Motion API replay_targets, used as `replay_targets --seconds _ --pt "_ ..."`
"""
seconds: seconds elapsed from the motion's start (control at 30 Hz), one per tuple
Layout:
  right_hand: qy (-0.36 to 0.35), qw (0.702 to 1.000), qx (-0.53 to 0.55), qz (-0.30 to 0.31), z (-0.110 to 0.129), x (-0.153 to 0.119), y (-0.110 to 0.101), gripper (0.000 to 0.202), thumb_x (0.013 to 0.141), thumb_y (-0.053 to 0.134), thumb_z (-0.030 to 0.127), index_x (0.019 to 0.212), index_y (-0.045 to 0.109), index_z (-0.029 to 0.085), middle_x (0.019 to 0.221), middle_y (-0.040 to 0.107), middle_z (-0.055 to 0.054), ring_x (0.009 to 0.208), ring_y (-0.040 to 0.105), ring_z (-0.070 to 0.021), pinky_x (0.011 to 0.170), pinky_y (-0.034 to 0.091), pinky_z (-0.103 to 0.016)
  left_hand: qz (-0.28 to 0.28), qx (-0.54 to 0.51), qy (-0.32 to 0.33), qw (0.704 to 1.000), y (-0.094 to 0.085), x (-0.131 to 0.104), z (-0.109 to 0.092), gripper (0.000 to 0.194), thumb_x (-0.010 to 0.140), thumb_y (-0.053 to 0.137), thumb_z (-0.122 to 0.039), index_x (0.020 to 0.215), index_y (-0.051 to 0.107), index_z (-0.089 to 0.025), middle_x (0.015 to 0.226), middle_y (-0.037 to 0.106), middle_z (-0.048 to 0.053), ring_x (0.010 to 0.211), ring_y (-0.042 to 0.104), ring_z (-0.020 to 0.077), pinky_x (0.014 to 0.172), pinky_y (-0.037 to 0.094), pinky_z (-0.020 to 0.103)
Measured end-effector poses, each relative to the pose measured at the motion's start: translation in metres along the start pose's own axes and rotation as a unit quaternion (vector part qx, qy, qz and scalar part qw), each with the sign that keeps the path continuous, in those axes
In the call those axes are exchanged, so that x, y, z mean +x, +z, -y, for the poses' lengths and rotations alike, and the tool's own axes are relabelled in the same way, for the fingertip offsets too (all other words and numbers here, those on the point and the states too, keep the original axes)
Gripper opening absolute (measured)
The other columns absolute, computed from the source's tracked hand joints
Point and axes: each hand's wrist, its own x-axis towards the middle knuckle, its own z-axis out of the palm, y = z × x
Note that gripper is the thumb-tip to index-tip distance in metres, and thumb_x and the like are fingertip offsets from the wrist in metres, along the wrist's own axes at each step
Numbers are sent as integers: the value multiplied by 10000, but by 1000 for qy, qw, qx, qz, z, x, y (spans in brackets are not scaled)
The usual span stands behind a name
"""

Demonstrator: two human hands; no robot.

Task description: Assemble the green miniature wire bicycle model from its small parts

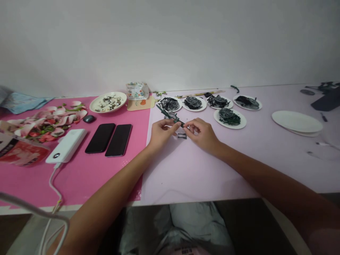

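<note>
My left hand (165, 134) is closed on a thin dark green plastic model part (173, 119), which slants up to the left beyond the fingers. Fingertips of my right hand (202, 134) pinch the lower right end of the same part. A grey wheel-like piece shows behind the left fingers, partly hidden. Just below the hands, a small dark piece (182, 136) lies on the pale table sheet (191, 170). Beyond them stand white plates of dark parts: a plate with grey spoked wheels (170, 104), another wheel plate (193, 103), and a nearer plate with green pieces (230, 119).
On the pink sheet to the left are two black phones (109, 139), a white power bank (66, 146) with a cable, a dark mouse (89, 119), petal-like pieces (53, 120) and a bowl (107, 102). Stacked plates (297, 121) and a dark model (325, 94) stand right.
</note>
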Motion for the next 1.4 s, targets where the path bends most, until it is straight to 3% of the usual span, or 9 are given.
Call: replay_targets --seconds 0.37,0.63,1.07,1.4 --pt "44 998 33 10 1 -2 2 50 920 720 208 958 726 240 688 573 32 602 483 -143 602 421 -296 18 -32 -13 999 1 1 5 450 685 971 -483 880 759 -138 845 784 82 518 701 165 549 522 290" --pt "26 1000 18 -1 3 -1 1 33 932 712 220 945 742 226 683 577 23 591 467 -141 603 420 -301 1 -34 -13 999 0 2 5 462 634 993 -458 835 727 -138 811 772 64 487 652 121 495 483 258" --pt "-8 999 -40 -18 0 0 0 30 942 696 213 935 711 238 689 605 12 651 555 -167 650 469 -304 -29 -31 -37 998 2 -2 -6 451 602 1010 -429 730 667 -165 652 712 24 469 628 131 488 477 262" --pt "-65 995 -64 -32 4 4 -5 88 971 654 180 925 705 235 654 608 18 644 566 -162 629 462 -296 -47 -65 -52 995 0 0 -11 471 581 1001 -454 768 688 -156 607 678 -2 474 572 104 496 401 256"
